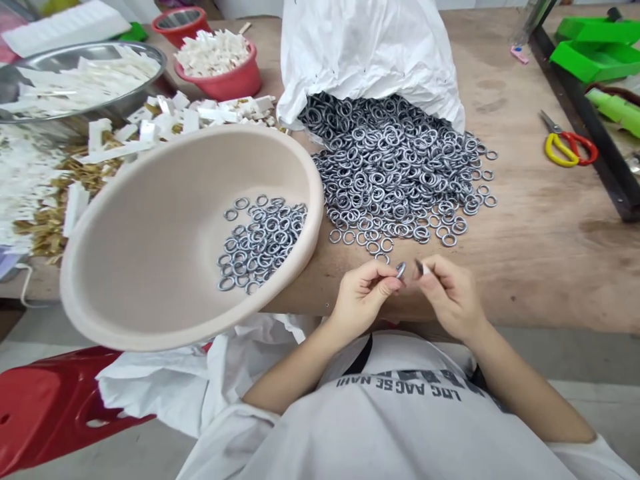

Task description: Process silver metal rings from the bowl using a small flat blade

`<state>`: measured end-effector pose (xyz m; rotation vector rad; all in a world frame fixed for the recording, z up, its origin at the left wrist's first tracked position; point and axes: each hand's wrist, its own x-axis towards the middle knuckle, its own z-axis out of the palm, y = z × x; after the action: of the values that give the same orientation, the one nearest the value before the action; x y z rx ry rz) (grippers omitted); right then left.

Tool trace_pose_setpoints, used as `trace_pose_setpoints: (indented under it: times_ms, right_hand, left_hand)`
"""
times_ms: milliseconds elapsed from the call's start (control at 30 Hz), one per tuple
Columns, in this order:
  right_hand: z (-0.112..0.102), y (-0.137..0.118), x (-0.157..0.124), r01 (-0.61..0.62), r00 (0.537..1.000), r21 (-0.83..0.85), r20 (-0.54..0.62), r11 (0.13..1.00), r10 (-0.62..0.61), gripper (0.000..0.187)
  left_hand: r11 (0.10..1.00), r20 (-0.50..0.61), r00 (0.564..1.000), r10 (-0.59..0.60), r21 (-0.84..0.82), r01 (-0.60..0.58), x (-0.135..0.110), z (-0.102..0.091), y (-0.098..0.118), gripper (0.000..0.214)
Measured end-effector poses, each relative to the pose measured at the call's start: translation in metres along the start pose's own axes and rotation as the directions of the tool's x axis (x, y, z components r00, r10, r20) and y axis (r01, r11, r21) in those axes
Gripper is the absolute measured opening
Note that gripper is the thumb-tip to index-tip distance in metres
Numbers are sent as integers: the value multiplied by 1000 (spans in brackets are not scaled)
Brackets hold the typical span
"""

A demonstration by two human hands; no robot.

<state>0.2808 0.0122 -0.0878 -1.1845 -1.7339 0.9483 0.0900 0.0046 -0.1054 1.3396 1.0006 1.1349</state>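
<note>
My left hand (361, 297) pinches one grey metal ring (401, 270) between thumb and fingertips, above the table's front edge. Close beside it, the thumb and fingers of my right hand (454, 297) are closed on a small dark, pointed piece (419, 267) with a white part; its kind is not clear. A gap separates the piece from the ring. Beyond both hands lies a large pile of grey metal rings (390, 173), spilling from the mouth of a white sack (370, 47). To the left, a beige basin (135, 220) holds more loose rings on its right side.
Red-and-yellow scissors (570, 148) lie on the wooden table (530, 267) at right, near a dark metal bar (580, 113) and green trays (597, 50). White pieces fill a red bowl (225, 77) and a steel basin (160, 63) at back left. A red stool (45, 407) stands below.
</note>
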Motion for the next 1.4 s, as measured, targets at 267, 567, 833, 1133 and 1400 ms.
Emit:
trace_pose_setpoints:
  times_ms: [267,567,833,1133,1400]
  right_hand:
    - [4,-13,-8,165,983,-315,136,935,-127,31]
    - [4,-9,-8,166,978,-298,170,940,-119,33]
    - [11,-7,-10,174,980,-307,144,936,-134,34]
    - [2,17,10,-119,993,-85,8,989,121,37]
    - [15,-8,26,-104,954,184,296,977,46,38]
  left_hand:
    - [994,-30,995,96,54,-94,2,-4,-2,26]
    - [956,29,976,215,199,-216,1,-8,-1,24]
    - [960,18,983,185,210,-184,0,-10,-8,28]
    - [893,150,920,361,229,-388,-9,-12,9,8]
    - [856,197,906,374,304,-419,-13,-25,22,5]
